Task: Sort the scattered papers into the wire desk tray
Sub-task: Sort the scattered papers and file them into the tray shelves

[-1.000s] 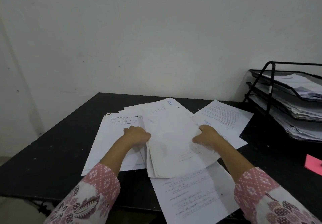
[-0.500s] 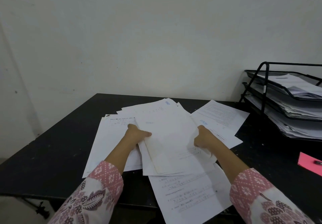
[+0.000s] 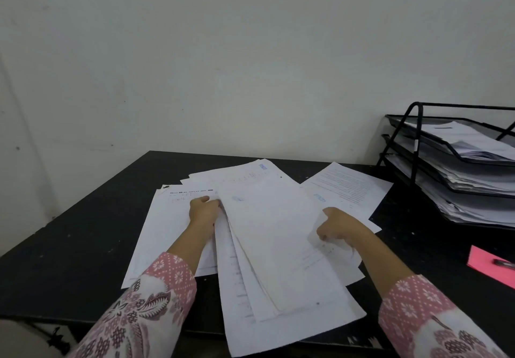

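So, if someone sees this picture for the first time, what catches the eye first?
First the white papers fanned over the middle of the black table, with both hands gripping a bundle: the left hand at its left edge, the right hand at its right. Next, the black tray at far right, its tiers already stacked with paper.
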